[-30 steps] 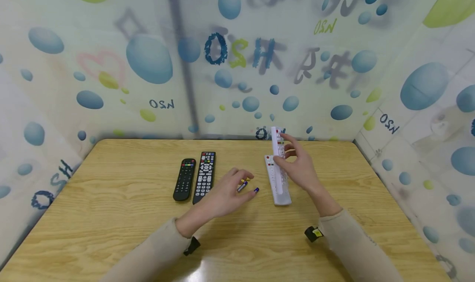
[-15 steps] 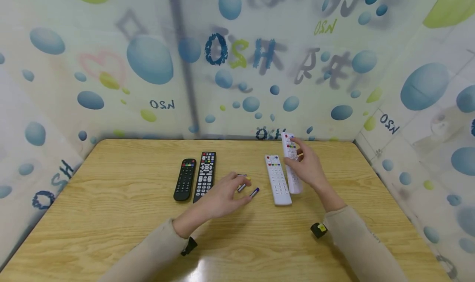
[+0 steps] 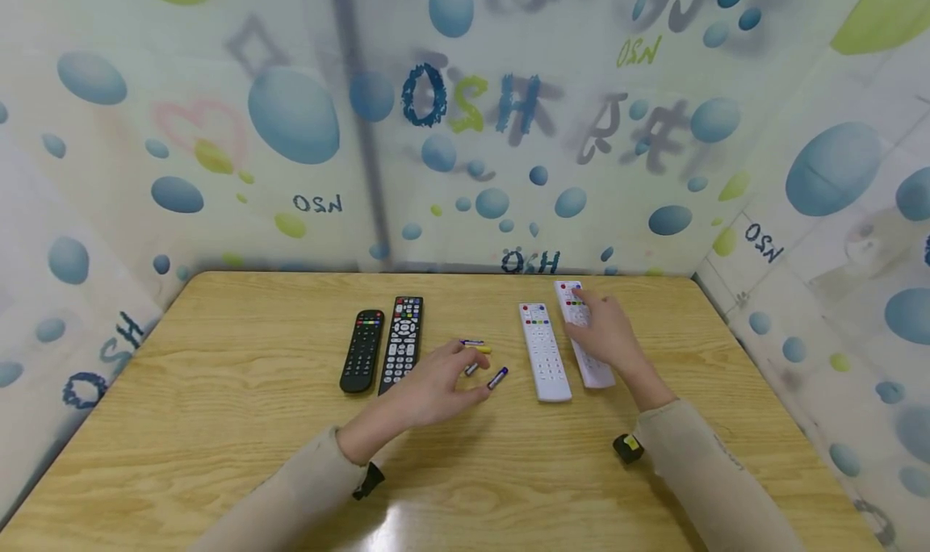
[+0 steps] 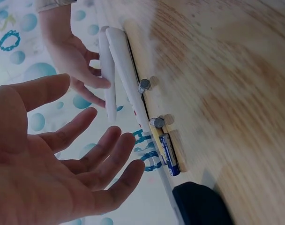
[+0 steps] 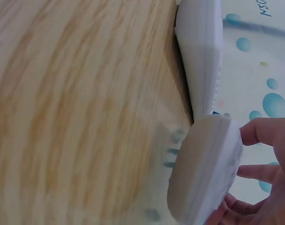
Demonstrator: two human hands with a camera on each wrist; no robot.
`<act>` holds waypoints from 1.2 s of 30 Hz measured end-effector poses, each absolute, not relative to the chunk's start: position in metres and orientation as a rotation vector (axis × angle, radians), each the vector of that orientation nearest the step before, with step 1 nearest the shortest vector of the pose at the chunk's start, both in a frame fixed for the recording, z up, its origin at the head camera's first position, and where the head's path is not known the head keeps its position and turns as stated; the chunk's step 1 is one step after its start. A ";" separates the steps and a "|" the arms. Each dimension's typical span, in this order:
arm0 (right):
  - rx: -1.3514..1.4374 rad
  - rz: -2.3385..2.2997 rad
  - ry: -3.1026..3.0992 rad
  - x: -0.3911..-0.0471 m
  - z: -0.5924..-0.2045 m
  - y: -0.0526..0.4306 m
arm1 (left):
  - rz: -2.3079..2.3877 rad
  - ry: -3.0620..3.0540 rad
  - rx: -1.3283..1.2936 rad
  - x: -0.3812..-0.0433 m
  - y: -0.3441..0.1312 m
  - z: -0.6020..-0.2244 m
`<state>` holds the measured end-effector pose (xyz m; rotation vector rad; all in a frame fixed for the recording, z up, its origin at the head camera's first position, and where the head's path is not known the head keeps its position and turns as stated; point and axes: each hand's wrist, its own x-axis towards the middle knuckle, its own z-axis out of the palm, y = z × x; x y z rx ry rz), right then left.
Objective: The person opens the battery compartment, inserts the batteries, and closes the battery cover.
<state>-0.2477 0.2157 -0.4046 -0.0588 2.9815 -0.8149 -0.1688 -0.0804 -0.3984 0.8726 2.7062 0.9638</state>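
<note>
My right hand (image 3: 605,330) grips a white remote control (image 3: 597,370) by its edges, thumb on the left and fingers on the right. In the right wrist view this remote (image 5: 203,171) is tilted close over the table, its underside showing. Just left of it a second white remote (image 3: 545,358) lies face up on the wood. My left hand (image 3: 429,384) hovers with spread, relaxed fingers, nothing in them. Several small batteries lie by its fingertips, among them a blue-and-silver battery (image 3: 497,378); the left wrist view shows another battery (image 4: 169,154) on its side. Fingers partly hide the others.
A black remote with white buttons (image 3: 403,334) lies left of my left hand, its lower end close to the hand. Beside it is a smaller black remote (image 3: 361,352). The wooden table (image 3: 240,358) ends at a patterned wall (image 3: 465,173) behind.
The right hand has moved the white remote rightward and down, from over the other white remote to close above the table beside it. The left hand has drawn slightly back from the batteries.
</note>
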 end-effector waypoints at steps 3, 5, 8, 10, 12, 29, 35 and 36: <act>-0.038 -0.736 2.961 -0.248 -0.407 0.217 | 0.946 2.704 0.861 -0.169 -0.081 -0.398; -0.024 -0.699 2.941 -0.248 -0.408 0.218 | 0.935 2.700 0.856 -0.168 -0.081 -0.398; -0.006 -0.656 2.924 -0.249 -0.411 0.221 | 0.913 2.699 0.852 -0.168 -0.081 -0.397; 0.008 -0.641 2.914 -0.250 -0.413 0.222 | 0.902 2.698 0.850 -0.169 -0.081 -0.397; 0.014 -0.628 2.917 -0.251 -0.414 0.222 | 0.896 2.696 0.844 -0.169 -0.081 -0.397; -0.004 -0.526 2.896 -0.252 -0.415 0.224 | 0.886 2.668 0.855 -0.169 -0.081 -0.398; -0.021 -0.464 2.905 -0.247 -0.408 0.220 | 0.881 2.658 0.853 -0.170 -0.080 -0.398; -0.023 -0.450 2.916 -0.247 -0.407 0.219 | 0.882 2.655 0.853 -0.170 -0.080 -0.398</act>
